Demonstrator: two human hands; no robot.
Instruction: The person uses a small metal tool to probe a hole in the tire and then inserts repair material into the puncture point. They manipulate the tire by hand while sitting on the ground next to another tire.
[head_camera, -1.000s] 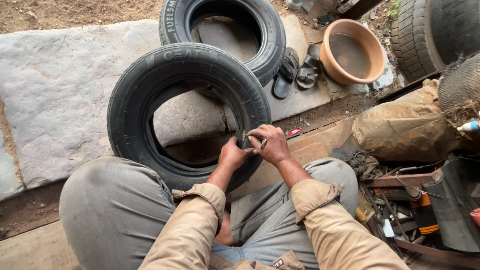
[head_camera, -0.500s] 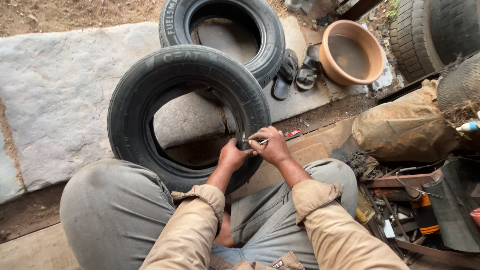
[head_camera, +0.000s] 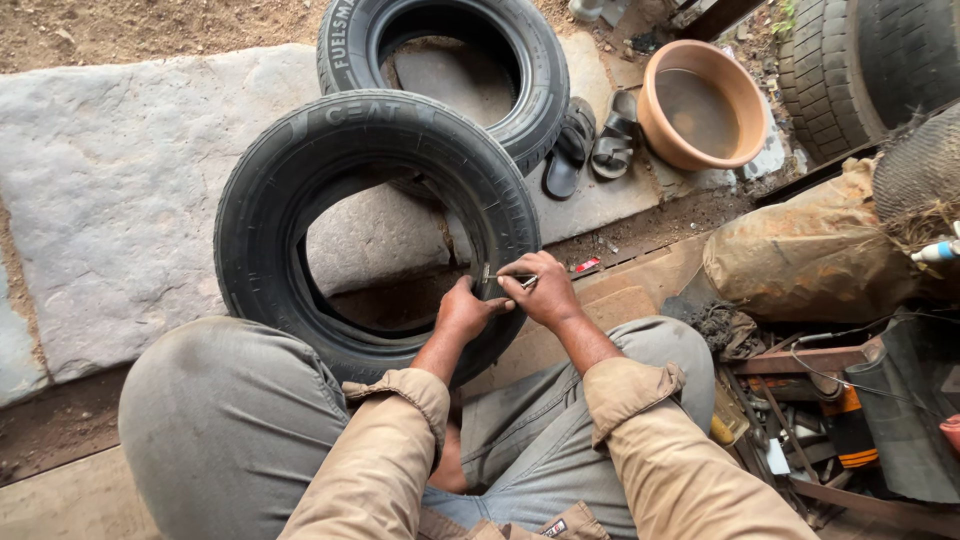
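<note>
Still both hands (head_camera: 508, 300) — same spot on tyre (head_camera: 300, 180)

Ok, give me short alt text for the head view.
Both hands, left hand and right hand, work a small metal tool at the inner rim of an upright black tyre. A second tyre, sandals and a clay basin lie beyond.

Ahead of you a 2nd black tyre (head_camera: 450, 60) lies flat on the grey stone slab (head_camera: 110, 190). Pair of dark sandals (head_camera: 592, 145) sits just beside it, w/ a terracotta basin (head_camera: 702, 105) to their right. Tan sack (head_camera: 810, 260) & scrap metal (head_camera: 830, 400) at far right.
</note>
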